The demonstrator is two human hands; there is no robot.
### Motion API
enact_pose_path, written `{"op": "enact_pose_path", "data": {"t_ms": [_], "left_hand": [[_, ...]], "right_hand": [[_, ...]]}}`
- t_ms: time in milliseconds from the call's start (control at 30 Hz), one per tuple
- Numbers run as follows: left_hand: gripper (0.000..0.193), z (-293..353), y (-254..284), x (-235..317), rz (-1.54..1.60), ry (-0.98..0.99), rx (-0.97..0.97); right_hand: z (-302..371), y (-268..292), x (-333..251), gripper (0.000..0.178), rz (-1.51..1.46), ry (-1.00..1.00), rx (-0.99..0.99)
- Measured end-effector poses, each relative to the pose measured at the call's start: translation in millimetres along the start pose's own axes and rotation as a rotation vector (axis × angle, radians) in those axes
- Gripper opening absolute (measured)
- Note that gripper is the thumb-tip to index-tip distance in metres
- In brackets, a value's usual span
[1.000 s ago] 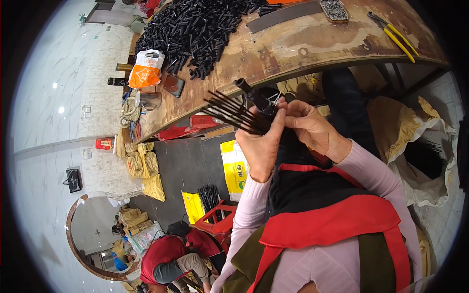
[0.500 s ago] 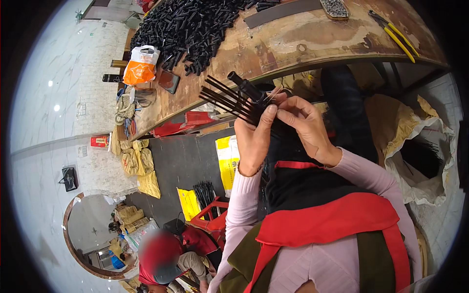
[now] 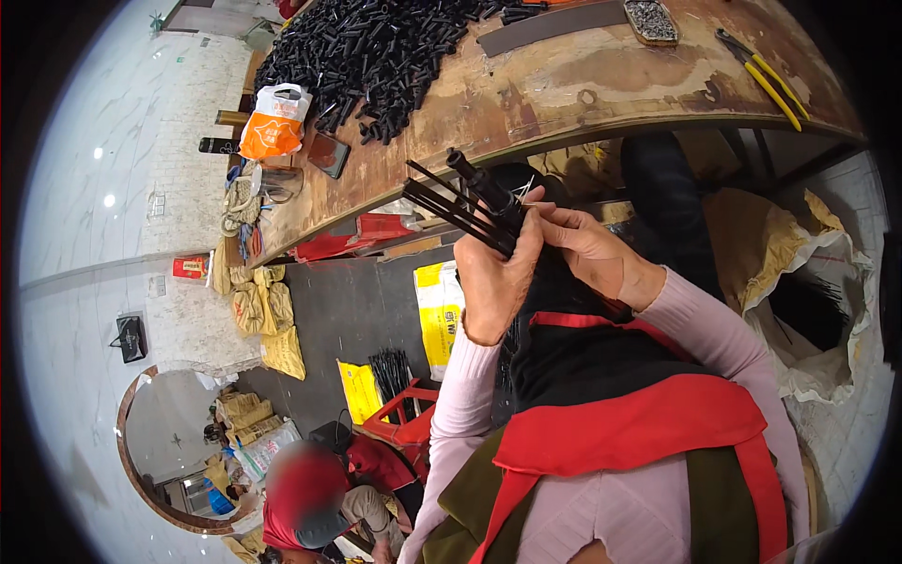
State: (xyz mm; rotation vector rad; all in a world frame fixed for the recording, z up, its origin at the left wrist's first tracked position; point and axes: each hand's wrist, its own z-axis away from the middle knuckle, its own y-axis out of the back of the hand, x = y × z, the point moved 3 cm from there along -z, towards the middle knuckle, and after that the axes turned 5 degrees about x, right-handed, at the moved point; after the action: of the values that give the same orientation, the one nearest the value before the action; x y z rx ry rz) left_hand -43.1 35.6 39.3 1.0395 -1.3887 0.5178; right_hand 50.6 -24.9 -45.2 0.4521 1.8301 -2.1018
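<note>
My left hand (image 3: 496, 282) is closed around several thin black rods (image 3: 449, 212) and a black stepped tube (image 3: 486, 188). The rods point up and left, with one apart from the tight bunch below it. The tube lies along their right side, its narrow end up. At the tube's lower end, my right hand (image 3: 594, 256) has thumb and fingers pinched together beside the left thumb. Thin pale strands (image 3: 528, 186) stick out there; what the right fingertips grip is hidden. Both hands are held above my lap, short of the workbench's edge.
On the wooden workbench (image 3: 583, 99) lie a heap of black tubes (image 3: 362, 61), a tray of small metal pieces (image 3: 650, 21), yellow-handled pliers (image 3: 766, 80) and a phone (image 3: 328, 155). An open sack of black rods (image 3: 808, 305) stands right. Another person (image 3: 305, 498) sits lower left.
The rods and tube have shifted slightly right and down, and the rods' fan is narrower. My right fingers have moved a little, still pinched at the tube's lower end.
</note>
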Motion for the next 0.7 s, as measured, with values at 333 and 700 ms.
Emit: {"op": "enact_pose_path", "data": {"t_ms": [333, 700], "left_hand": [[0.016, 4.1, -8.7, 4.4, 0.099, 0.034, -0.004], [0.017, -10.4, -8.1, -4.8, 0.307, 0.049, -0.206]], "right_hand": [[7.0, 0.1, -7.5, 0.031, -0.016, -0.004, 0.008], [66.0, 16.6, -118.0, 0.018, 1.547, 0.834, 0.406]]}}
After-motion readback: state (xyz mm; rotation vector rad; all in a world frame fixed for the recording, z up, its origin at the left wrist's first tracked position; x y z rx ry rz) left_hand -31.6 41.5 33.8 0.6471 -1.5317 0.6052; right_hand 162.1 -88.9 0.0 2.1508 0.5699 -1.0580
